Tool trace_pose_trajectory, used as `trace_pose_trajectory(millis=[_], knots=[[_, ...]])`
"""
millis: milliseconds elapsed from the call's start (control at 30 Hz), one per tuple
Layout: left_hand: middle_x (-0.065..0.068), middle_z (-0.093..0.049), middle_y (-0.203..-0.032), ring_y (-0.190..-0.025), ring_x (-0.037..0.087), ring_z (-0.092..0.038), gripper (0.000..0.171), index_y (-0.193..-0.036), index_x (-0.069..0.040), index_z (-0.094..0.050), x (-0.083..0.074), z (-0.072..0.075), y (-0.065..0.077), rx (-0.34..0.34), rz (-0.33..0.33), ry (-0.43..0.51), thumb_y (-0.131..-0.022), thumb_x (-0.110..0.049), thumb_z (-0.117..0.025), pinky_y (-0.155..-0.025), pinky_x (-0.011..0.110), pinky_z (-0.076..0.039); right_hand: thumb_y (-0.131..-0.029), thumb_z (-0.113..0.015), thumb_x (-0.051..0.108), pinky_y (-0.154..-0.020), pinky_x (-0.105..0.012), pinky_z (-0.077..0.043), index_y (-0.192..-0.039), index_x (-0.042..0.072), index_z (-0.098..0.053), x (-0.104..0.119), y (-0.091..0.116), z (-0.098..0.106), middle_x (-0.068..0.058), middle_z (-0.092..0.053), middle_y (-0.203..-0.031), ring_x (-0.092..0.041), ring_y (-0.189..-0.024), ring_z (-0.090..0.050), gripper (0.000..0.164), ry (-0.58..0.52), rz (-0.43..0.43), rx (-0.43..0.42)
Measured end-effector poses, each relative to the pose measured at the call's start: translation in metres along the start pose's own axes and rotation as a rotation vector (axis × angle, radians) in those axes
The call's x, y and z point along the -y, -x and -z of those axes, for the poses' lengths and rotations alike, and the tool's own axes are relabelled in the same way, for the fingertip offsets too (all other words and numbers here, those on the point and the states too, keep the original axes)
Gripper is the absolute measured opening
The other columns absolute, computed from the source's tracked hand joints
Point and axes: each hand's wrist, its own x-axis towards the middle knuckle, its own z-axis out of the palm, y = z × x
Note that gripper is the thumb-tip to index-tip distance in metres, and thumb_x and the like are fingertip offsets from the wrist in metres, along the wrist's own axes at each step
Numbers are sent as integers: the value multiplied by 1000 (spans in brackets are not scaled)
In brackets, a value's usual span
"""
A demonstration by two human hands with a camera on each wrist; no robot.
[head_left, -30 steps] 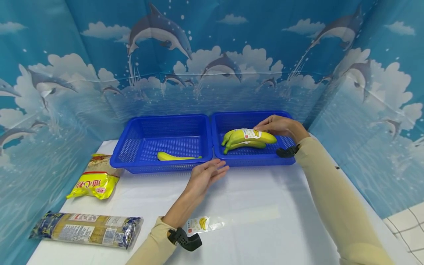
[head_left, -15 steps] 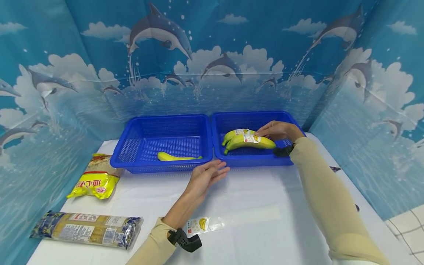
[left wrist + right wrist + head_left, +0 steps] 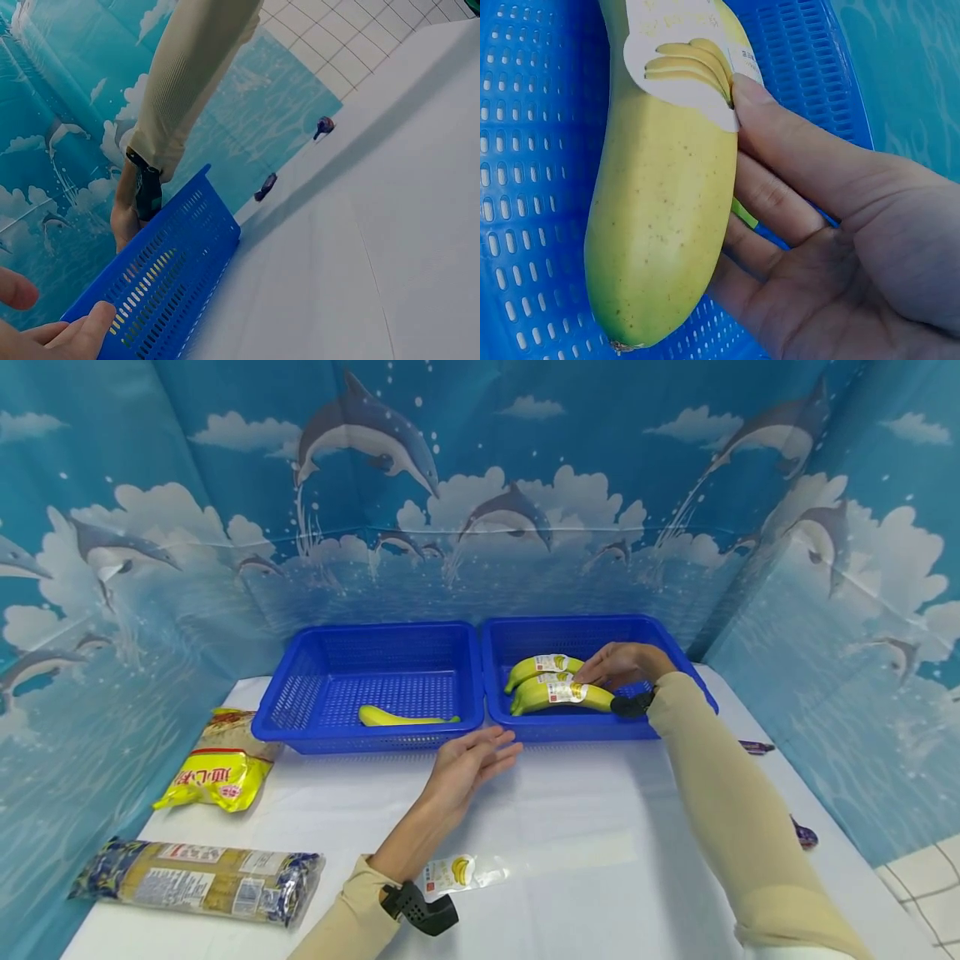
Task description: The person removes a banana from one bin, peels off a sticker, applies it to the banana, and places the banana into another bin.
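My right hand is inside the right blue basket, at the right end of a yellow-green banana with a white picture label. In the right wrist view, the thumb lies on that label's edge and the other fingers curl behind the banana. Beyond it, another labelled banana lies at the back, and a further label shows between the two. My left hand, fingers fairly straight and holding nothing, hovers at the baskets' front edge. One banana lies in the left blue basket.
Left of the baskets sit a yellow snack bag and a long clear pack of noodles. A label strip lies flat near my left wrist. Two small purple-wrapped items, including a lollipop, rest along the right table edge.
My right hand has lowered slightly and come nearer with the front banana, parting it from the back one. The label between them now shows. My left hand has stayed put.
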Motion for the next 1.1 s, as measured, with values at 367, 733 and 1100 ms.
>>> trace_pose_trajectory(millis=[367,733,1100], knots=[[27,-58,-152,-137,37,-63,48,-156,12,-43,2,1,0,0,0,-8,-109,0,-46,-109,36,-55,-110,-64,17,-127,-54,-36,-147,-8,-60,-2,-2,-4,-29,-40,-166,-45,-157,-34,44,-1,41,-52],[27,-58,-152,-138,37,-62,50,-157,12,-42,0,0,0,2,-2,-8,-108,1,-47,-108,35,-56,-109,-66,14,-122,-56,-43,-143,-9,-63,4,2,-8,-27,-54,-157,-46,-148,-48,41,45,62,-140],[26,-57,-153,-138,38,-62,49,-156,12,-43,-4,-1,4,0,3,-37,-108,0,-46,-110,37,-55,-109,-62,5,-119,-54,-46,-142,-13,-62,1,2,-6,-23,-68,-141,-40,-137,-62,37,-77,106,-82]])
